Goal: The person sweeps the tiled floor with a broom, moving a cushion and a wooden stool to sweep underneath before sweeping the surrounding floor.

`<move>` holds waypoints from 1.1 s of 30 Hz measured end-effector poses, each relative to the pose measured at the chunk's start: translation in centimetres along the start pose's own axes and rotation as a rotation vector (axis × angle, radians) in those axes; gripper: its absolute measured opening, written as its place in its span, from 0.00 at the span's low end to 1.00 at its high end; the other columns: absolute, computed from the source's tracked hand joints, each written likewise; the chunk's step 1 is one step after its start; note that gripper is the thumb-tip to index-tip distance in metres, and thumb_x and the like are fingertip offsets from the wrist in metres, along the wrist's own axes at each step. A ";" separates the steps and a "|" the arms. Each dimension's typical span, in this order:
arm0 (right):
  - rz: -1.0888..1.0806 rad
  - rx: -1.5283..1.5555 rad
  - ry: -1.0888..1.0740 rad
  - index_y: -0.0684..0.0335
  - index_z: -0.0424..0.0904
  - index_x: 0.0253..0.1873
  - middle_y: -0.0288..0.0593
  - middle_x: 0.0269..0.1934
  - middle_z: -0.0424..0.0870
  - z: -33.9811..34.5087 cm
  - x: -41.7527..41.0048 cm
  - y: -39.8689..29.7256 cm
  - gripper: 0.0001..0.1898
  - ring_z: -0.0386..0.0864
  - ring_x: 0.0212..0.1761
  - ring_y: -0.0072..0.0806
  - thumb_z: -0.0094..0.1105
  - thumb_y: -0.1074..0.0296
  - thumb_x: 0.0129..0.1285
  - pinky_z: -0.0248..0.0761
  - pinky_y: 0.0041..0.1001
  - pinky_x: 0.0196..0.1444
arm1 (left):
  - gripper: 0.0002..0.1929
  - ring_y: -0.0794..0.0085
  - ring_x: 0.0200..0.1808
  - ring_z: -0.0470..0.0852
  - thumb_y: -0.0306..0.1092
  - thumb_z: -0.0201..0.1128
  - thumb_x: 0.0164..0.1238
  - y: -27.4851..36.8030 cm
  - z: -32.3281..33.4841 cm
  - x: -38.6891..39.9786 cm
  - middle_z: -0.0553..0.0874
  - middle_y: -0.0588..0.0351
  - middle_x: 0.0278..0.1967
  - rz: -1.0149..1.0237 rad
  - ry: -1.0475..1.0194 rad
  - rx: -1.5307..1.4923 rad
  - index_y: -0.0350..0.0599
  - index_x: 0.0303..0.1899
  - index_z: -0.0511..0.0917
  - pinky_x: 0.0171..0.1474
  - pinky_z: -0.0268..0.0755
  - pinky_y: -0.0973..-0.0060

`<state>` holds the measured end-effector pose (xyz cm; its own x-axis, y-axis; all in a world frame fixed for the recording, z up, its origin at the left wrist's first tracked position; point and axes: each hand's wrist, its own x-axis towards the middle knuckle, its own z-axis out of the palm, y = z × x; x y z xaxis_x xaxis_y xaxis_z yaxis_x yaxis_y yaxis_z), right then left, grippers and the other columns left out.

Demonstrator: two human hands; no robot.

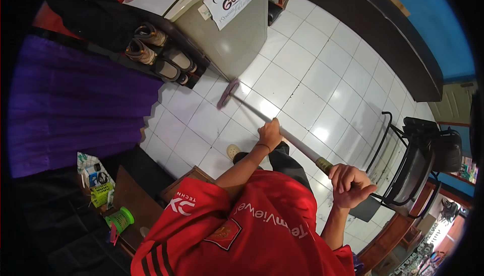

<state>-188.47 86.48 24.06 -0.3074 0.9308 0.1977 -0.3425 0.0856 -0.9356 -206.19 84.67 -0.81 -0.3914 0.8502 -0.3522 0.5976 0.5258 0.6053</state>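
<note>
A mop runs diagonally across the view, with a long grey handle (298,143) and a flat purple mop head (228,93). The head rests on the white tiles by the lower corner of the refrigerator. Around the middle of the handle, my left hand (270,135) is closed, a dark band on its wrist. My right hand (349,185) is at the upper end, just past an olive-coloured sleeve (323,165). Its fingers curl over the handle's end while the thumb sticks out. That end is hidden under the hand.
A refrigerator (230,45) with a handwritten sign stands ahead. Left of it, a rack holds boots (141,53) and sandals (168,71) beside a purple curtain (83,102). Black chairs (412,162) are at right. A wooden desk (136,204) with green baskets is at lower left.
</note>
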 end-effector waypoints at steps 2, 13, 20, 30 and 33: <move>0.035 -0.015 0.007 0.58 0.54 0.13 0.31 0.07 0.55 -0.4 0.6 0.4 0.36 0.56 0.07 0.23 0.25 0.31 0.63 0.60 0.26 0.19 | 0.08 0.47 0.36 0.80 0.34 0.58 0.54 0.4 1.0 2.2 0.82 0.43 0.29 0.051 0.039 0.010 0.42 0.33 0.74 0.39 0.70 0.54; -0.051 -0.240 -0.279 0.58 0.61 0.19 0.35 0.13 0.61 -1.7 7.3 -7.9 0.23 0.60 0.13 0.25 0.52 0.47 0.57 0.59 0.26 0.19 | 0.06 0.53 0.44 0.74 0.23 0.60 0.47 10.2 2.0 0.3 0.76 0.49 0.32 0.340 0.237 -0.451 0.40 0.26 0.70 0.46 0.68 0.63; -0.278 -0.174 -1.051 0.56 0.63 0.18 0.33 0.14 0.66 -0.3 9.7 -11.0 0.21 0.67 0.14 0.24 0.50 0.52 0.61 0.65 0.24 0.20 | 0.06 0.54 0.38 0.74 0.23 0.59 0.47 10.1 -4.3 -3.8 0.76 0.49 0.29 0.408 0.361 -0.372 0.40 0.26 0.69 0.41 0.69 0.63; -0.108 -0.438 -0.633 0.63 0.59 0.16 0.40 0.11 0.62 8.6 -0.4 4.1 0.19 0.60 0.12 0.26 0.41 0.62 0.59 0.52 0.24 0.15 | 0.09 0.49 0.47 0.75 0.21 0.50 0.50 -10.5 -3.1 -3.5 0.76 0.46 0.42 0.064 0.827 -0.207 0.40 0.36 0.71 0.47 0.71 0.60; -0.147 -0.195 -0.931 0.64 0.57 0.15 0.38 0.10 0.62 9.3 -4.6 8.5 0.22 0.60 0.11 0.22 0.40 0.66 0.66 0.54 0.24 0.14 | 0.15 0.52 0.51 0.75 0.23 0.51 0.54 -15.2 -2.9 -6.5 0.73 0.51 0.53 -0.268 0.379 -0.296 0.46 0.45 0.69 0.48 0.70 0.56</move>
<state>-198.17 79.64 17.95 -0.8835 0.2581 0.3908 -0.3057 0.3143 -0.8987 -214.76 71.08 -5.68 -0.7602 0.5898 -0.2724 0.2417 0.6459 0.7241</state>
